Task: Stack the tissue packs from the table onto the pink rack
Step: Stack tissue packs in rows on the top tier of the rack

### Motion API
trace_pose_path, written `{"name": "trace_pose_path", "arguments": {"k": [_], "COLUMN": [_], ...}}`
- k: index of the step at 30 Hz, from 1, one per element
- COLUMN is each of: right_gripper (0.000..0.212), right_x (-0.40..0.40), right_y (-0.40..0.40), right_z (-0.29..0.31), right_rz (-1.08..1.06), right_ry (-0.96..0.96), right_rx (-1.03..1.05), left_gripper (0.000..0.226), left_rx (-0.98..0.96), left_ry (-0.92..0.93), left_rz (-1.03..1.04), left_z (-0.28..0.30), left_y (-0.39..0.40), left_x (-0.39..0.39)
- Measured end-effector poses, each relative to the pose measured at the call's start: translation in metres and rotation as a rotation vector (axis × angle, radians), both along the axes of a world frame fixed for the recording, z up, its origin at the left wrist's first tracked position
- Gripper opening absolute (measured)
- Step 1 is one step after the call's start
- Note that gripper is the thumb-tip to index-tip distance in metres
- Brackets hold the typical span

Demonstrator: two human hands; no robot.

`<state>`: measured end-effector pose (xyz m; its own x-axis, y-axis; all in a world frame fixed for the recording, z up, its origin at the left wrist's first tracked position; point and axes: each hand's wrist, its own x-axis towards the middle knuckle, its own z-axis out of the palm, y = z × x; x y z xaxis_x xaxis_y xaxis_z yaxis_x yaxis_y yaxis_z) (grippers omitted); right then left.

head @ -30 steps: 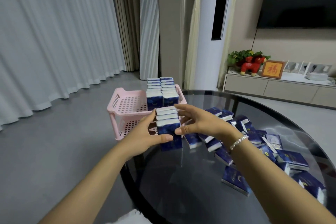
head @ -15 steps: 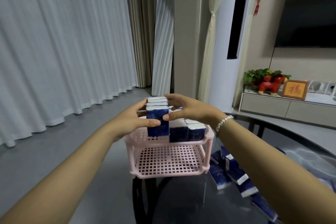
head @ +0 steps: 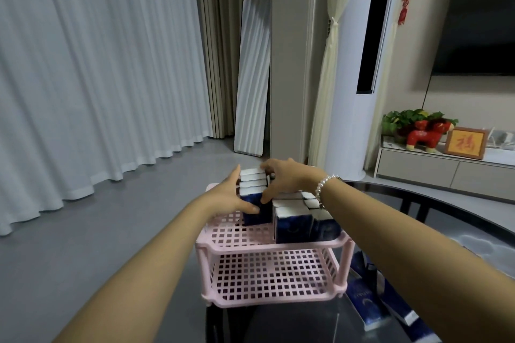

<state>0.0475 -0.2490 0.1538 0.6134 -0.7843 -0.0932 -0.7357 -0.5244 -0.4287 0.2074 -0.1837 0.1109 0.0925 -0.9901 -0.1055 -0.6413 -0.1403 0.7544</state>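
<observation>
- Tissue packs [head: 255, 198]: I have a short row of them squeezed between my left hand [head: 232, 198] and right hand [head: 281, 179], upright on the top shelf of the pink rack [head: 267, 245], toward its far left corner.
- My left thumb lies across the front pack's dark blue face; my right fingers curl over the white tops.
- I think the row could fan apart or topple forward when I let go, since only my squeeze keeps it together.
- If I nudge the settled packs [head: 305, 220] along the shelf's right edge, they could tip too.
- Each pack is dark blue with a white top.
- More loose packs [head: 370, 303] lie on the table [head: 446, 220], near the rack's right side.
</observation>
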Motion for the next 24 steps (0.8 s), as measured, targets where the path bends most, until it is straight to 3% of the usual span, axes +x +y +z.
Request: {"name": "trace_pose_path", "arguments": {"k": [5, 17, 24], "right_gripper": [0.067, 0.031, 0.056], "right_x": [0.006, -0.003, -0.010], "right_y": [0.008, 0.008, 0.019], "right_z": [-0.004, -0.007, -0.006], "right_rz": [0.075, 0.123, 0.122], "right_ry": [0.176, 0.152, 0.116], "right_rx": [-0.199, -0.177, -0.188], "left_gripper": [0.113, 0.109, 0.113], "left_rx": [0.010, 0.178, 0.067], "left_ry": [-0.025, -0.227, -0.125], "left_rz": [-0.054, -0.073, -0.029], "left_z": [-0.003, 0.009, -0.003], "left_y": [-0.004, -0.009, 0.002], "left_x": [-0.001, -0.002, 0.000]}}
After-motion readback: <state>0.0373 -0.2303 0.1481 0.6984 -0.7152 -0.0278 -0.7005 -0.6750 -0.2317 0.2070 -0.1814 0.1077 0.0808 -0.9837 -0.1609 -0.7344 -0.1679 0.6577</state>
